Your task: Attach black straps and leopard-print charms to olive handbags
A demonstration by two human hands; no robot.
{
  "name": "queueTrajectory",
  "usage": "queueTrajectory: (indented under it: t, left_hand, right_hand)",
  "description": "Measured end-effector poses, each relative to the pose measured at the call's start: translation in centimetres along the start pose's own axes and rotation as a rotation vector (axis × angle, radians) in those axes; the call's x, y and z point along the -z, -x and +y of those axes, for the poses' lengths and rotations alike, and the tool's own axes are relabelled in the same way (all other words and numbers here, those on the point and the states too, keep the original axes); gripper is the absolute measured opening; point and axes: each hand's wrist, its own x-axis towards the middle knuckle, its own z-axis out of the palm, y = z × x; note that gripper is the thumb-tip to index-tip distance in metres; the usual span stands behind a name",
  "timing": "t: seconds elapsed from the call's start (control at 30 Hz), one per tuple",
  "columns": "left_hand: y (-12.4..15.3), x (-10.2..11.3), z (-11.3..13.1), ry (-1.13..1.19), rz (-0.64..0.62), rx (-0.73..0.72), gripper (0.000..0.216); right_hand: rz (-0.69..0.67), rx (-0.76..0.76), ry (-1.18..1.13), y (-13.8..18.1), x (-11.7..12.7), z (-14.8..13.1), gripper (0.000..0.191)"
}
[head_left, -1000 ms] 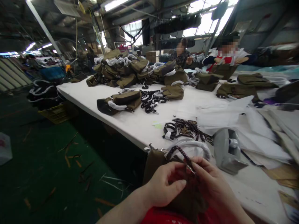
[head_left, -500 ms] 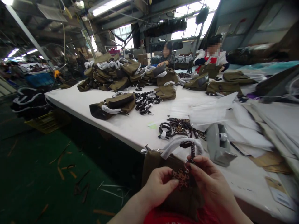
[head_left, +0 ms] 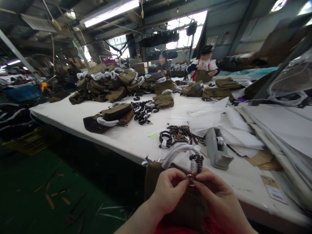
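Observation:
My left hand (head_left: 168, 191) and my right hand (head_left: 216, 198) meet at the bottom centre, both pinched on a small metal ring with a dark braided strap (head_left: 198, 162) rising from it. Beneath them stands an olive-brown bag (head_left: 156, 175) at the table's near edge, its handle (head_left: 179, 151) wrapped in white. A leopard-print charm seen earlier is hidden behind my fingers.
A grey tape dispenser (head_left: 216, 149) sits right of the bag. Black rings and patterned straps (head_left: 177, 135) lie behind it. More olive bags (head_left: 109, 115) are piled across the white table (head_left: 126, 136). Two people (head_left: 204, 61) work at the far end. Paper sheets (head_left: 280, 126) cover the right.
The view has tilted up and shifted. My fingers have closed together around the ring, and the leopard charm that showed between them is out of sight.

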Motion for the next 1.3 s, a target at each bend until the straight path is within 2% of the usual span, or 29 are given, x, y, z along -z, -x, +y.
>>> queueTrajectory:
  t: [0.1, 0.2, 0.3, 0.4, 0.6, 0.67, 0.73, 0.8, 0.93, 1.1, 1.23, 1.3]
  left_hand:
    - [-0.1, 0.0, -0.2, 0.264, -0.029, 0.133, 0.024]
    - [0.0, 0.1, 0.1, 0.397, -0.015, 0.182, 0.026]
    - [0.1, 0.2, 0.6, 0.448, 0.03, 0.197, 0.027]
    - [0.2, 0.1, 0.9, 0.469, 0.077, 0.235, 0.028]
    - [-0.2, 0.2, 0.1, 0.498, 0.087, 0.239, 0.029]
    - [-0.3, 0.2, -0.2, 0.447, 0.08, 0.227, 0.03]
    - [-0.3, -0.1, -0.4, 0.391, 0.084, 0.211, 0.032]
    - [-0.2, -0.3, -0.3, 0.362, 0.096, 0.201, 0.035]
    - [0.1, -0.6, 0.1, 0.357, 0.08, 0.197, 0.034]
    - [0.2, -0.5, -0.2, 0.336, 0.087, 0.072, 0.025]
    - [0.2, -0.7, -0.6, 0.379, 0.106, 0.109, 0.024]
    - [0.2, -0.7, -0.8, 0.303, 0.116, 0.078, 0.024]
  right_hand:
    - [-0.006, -0.06, -0.14, 0.0, 1.5, -0.5, 0.018]
    - [-0.017, -0.119, -0.166, 0.3, 3.0, -0.4, 0.023]
    - [-0.025, -0.092, 0.035, 1.0, 4.1, 0.4, 0.018]
    - [-0.086, -0.054, 0.276, 1.9, 4.6, 1.3, 0.021]
    - [-0.367, 0.011, 0.497, 3.1, 4.3, 0.1, 0.028]
    - [-0.277, 0.09, 0.575, 3.0, 4.4, -0.8, 0.03]
    - [-0.114, 0.176, 0.612, 2.6, 4.3, -1.3, 0.021]
    - [-0.042, 0.231, 0.623, 1.9, 4.1, -1.5, 0.017]
    - [-0.053, 0.276, 0.637, -0.1, 3.0, -1.3, 0.02]
    - [-0.281, 0.139, 0.477, -1.0, 1.5, -0.3, 0.021]
    - [-0.187, 0.028, 0.286, -0.7, 0.7, 0.8, 0.02]
    - [-0.155, -0.01, 0.222, -0.5, 0.7, 1.0, 0.022]
